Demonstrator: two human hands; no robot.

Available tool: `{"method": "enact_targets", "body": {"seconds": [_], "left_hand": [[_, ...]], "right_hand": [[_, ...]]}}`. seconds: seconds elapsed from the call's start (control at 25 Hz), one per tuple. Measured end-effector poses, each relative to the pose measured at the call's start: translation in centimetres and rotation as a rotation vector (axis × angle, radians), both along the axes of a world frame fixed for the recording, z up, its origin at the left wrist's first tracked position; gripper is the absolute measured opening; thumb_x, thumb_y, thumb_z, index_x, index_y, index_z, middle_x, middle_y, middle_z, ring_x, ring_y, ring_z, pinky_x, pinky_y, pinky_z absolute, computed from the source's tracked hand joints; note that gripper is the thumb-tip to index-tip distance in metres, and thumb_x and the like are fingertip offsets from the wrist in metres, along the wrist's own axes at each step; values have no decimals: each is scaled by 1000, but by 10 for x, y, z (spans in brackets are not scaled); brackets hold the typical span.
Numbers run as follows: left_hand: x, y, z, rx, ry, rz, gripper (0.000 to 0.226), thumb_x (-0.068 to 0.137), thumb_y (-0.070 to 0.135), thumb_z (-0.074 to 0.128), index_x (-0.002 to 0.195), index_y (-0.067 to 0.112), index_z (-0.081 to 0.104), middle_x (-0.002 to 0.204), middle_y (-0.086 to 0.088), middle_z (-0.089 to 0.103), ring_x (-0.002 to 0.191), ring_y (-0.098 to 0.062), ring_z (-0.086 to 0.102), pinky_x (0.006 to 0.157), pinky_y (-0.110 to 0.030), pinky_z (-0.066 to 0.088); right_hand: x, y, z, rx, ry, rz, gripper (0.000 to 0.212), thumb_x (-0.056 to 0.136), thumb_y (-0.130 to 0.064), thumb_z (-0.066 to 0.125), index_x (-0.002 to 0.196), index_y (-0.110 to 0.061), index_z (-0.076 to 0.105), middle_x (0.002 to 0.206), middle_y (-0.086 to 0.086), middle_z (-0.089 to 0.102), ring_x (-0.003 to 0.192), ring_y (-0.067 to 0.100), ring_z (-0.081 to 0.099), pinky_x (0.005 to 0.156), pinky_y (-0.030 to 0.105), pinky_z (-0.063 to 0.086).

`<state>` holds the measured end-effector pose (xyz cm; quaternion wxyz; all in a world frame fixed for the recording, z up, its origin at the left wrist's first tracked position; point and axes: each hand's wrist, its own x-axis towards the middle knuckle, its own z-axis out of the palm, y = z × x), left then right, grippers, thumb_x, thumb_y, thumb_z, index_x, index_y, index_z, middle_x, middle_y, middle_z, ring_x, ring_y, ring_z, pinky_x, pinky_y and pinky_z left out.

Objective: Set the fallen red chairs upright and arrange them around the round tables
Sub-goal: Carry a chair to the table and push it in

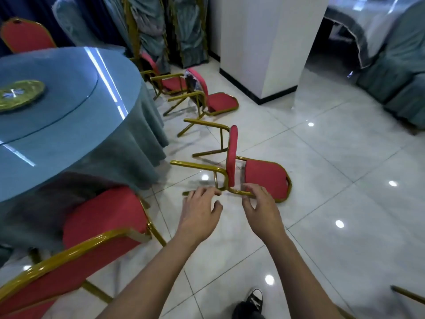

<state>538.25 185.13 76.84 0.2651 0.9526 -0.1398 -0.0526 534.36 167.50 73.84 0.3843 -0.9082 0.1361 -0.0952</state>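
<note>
Fingers (208, 192) of the left hand (200, 212) are spread and loosely curved, and those of the right hand (262, 208) likewise; neither clamps on anything, though the tips of both sit at or just over the gold frame of the nearest fallen chair (248, 173). Whether they touch the tube I cannot tell. That chair lies straight ahead of both hands on the tiled floor (333, 157), on its backrest, seat standing on edge and legs pointing left toward the round bench (69, 116). Its long axis runs left to right across the reach, so the hands straddle the bend where seat meets back: the left nearer the leg side, the right nearer the backrest. Raising it looks like a matter of tipping the seat toward the bench.

Beyond it a second fallen chair (216, 100) lies the same way, and a third (165, 81) further off by the draped stacks. An upright red chair (99, 226) stands at the bench, near left. A white pillar (264, 47) rises behind.
</note>
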Motion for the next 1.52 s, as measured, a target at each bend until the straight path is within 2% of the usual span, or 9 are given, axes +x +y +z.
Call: {"method": "enact_targets", "body": {"seconds": [0.12, 0.28, 0.4, 0.52, 0.64, 0.92, 1.16, 1.36, 1.52], "left_hand": [[16, -94, -3, -9, -14, -21, 26, 97, 35, 49, 121, 42, 52, 126, 14, 51, 118, -10, 44, 99, -29, 35], [52, -182, -1, -45, -34, -52, 26, 93, 37, 48, 118, 44, 49, 118, 17, 53, 107, -7, 42, 94, -28, 37], [91, -240, 0, -81, -40, -54, 26, 94, 33, 52, 120, 39, 52, 116, 13, 54, 100, -7, 41, 93, -31, 40], [141, -296, -3, -106, -34, -53, 27, 95, 31, 51, 122, 34, 55, 123, 10, 54, 107, -14, 47, 97, -36, 39], [200, -348, -13, -142, -10, -29, 26, 95, 30, 49, 120, 32, 57, 121, 9, 56, 109, -16, 49, 99, -40, 41], [323, -439, -12, -126, -4, 38, 26, 95, 34, 48, 119, 36, 55, 120, 11, 57, 109, -15, 50, 96, -38, 42], [422, -484, -17, -131, -14, 235, 28, 96, 30, 50, 123, 32, 56, 121, 7, 57, 111, -19, 50, 97, -40, 41], [482, -527, -43, -140, -6, 553, 27, 97, 27, 51, 122, 30, 59, 116, 7, 57, 106, -19, 50, 97, -40, 40], [500, -579, -68, -92, 87, 812, 26, 97, 29, 51, 122, 28, 58, 121, 5, 57, 108, -21, 51, 97, -42, 41]], "right_hand": [[14, -87, 5, 12, 17, -11, 33, 98, -27, 55, 130, -34, 55, 127, -16, 55, 119, 11, 51, 98, 35, 46], [48, -183, 7, 25, 33, -52, 32, 97, -24, 55, 129, -27, 58, 129, -8, 59, 120, 18, 53, 100, 43, 46], [84, -248, 5, 18, 31, -52, 32, 98, -22, 56, 129, -26, 59, 127, -6, 60, 118, 17, 55, 102, 41, 45], [141, -308, 7, -8, 22, -44, 32, 98, -21, 56, 129, -23, 60, 126, -5, 62, 117, 16, 56, 101, 37, 45], [206, -362, 12, -29, 42, 5, 31, 98, -22, 55, 128, -28, 59, 125, -9, 61, 115, 12, 56, 98, 33, 44], [336, -448, 26, -24, 86, 97, 29, 99, -24, 54, 127, -30, 58, 125, -14, 60, 110, 5, 57, 94, 30, 45], [465, -500, 9, -2, 120, 273, 27, 100, -26, 52, 125, -34, 57, 123, -17, 60, 109, 0, 58, 88, 26, 45], [575, -536, -28, -27, 173, 560, 27, 99, -27, 52, 125, -35, 58, 121, -17, 61, 108, -2, 58, 85, 23, 43], [645, -572, -56, -60, 266, 814, 26, 99, -26, 53, 124, -33, 59, 120, -13, 62, 106, 2, 59, 85, 25, 44]]}}
